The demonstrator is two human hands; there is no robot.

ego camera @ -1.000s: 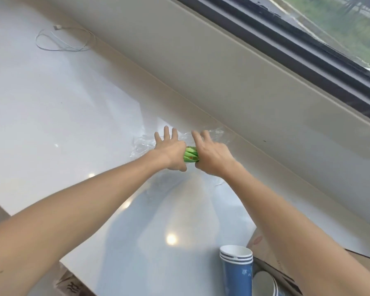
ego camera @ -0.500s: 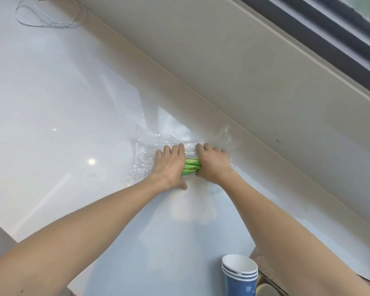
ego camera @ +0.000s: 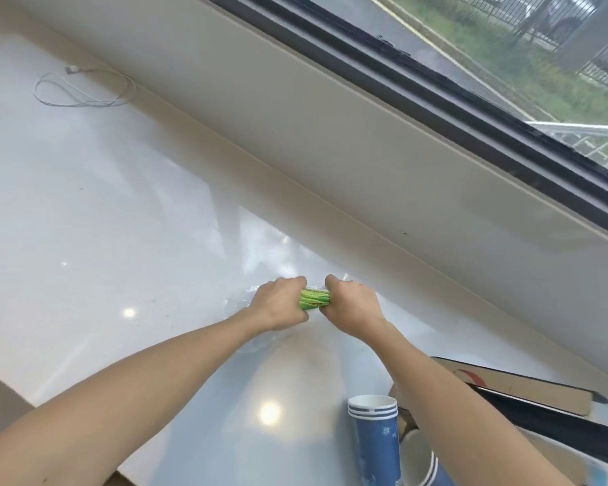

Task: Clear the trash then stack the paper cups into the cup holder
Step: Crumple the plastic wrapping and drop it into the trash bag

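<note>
Right now two bare hands meet just below the middle of the frame, both curled into fists around one crumpled green wrapper (ego camera: 315,299). The left hand (ego camera: 281,306) grips its left end and the right hand (ego camera: 352,306) its right end, so only a short green band shows between the knuckles. A clear plastic film (ego camera: 241,303) lies crinkled under and beside the left fist.

At the lower right one upright stack of blue paper cups (ego camera: 378,440) shows three white rims, and a second stack (ego camera: 418,461) lies tipped beside it, partly behind the right forearm; its count is unclear. A flat cardboard piece (ego camera: 527,389) rests further right.

Everything sits on a glossy white countertop (ego camera: 102,222). One looped white cable (ego camera: 85,89) lies at the upper left, a beige sill (ego camera: 330,128) runs diagonally, and a dark-framed window (ego camera: 436,85) fills the upper right.
</note>
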